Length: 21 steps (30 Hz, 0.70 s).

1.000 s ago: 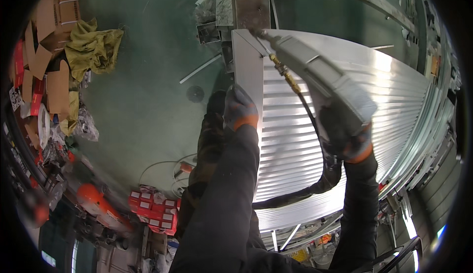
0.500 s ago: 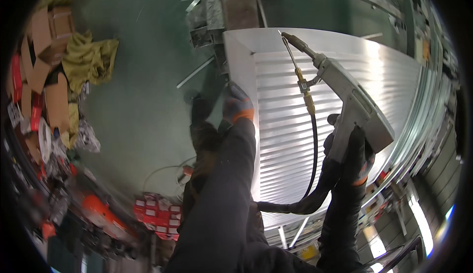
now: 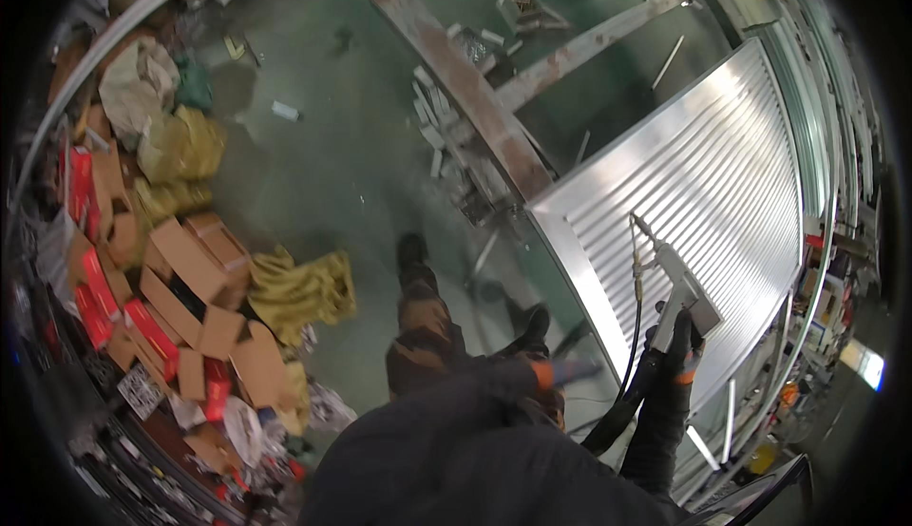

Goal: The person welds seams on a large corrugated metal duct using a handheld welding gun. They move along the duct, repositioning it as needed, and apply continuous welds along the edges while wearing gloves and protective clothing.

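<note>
Right hand (image 3: 676, 344) clamped on welding gun (image 3: 676, 284); long axis running up-left from grip, nozzle touching ribbed metal panel (image 3: 722, 165). Left hand (image 3: 551, 374) farther off, grip state indeterminable.

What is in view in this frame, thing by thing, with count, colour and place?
Louvred panel: one, silver, right, on rusty beams.
Spray tool: one, grey, black hose, nozzle over the panel.
Cardboard boxes: many, brown and red, left floor.
Rags: several, yellow, beside the boxes.
Floor: green.
Right hand: dark glove, gripping the spray tool.
Left hand: gloved, orange cuff, at the panel's near edge; grip unclear.
</note>
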Motion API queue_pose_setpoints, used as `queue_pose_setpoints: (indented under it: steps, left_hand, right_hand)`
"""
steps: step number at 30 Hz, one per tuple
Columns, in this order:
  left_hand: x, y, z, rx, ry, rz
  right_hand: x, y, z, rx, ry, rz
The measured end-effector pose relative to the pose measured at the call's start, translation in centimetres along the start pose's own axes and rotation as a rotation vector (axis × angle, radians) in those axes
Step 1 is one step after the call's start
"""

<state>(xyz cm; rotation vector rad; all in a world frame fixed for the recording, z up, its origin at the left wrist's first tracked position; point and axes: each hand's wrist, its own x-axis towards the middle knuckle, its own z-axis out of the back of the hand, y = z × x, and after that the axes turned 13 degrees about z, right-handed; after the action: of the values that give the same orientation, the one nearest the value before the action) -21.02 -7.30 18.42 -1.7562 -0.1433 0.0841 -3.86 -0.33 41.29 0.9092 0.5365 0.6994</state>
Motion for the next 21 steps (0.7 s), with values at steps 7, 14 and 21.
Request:
queue_pose_setpoints:
  steps: [7,14,21]
  left_hand:
    - [-10.6,-19.1,5.0,-0.832,0.517,0.779]
    - [-16.1,-17.7,6.1,-0.408,0.716,0.925]
    - [-18.0,-14.4,12.4,-0.326,0.982,0.780]
  right_hand:
    - [-5.6,10.8,-5.4,0.335,-0.373,-0.081]
    - [-13.1,4.8,-5.7,0.428,-0.752,-0.103]
    - [-14.0,9.9,-13.9,0.474,-0.962,-0.332]
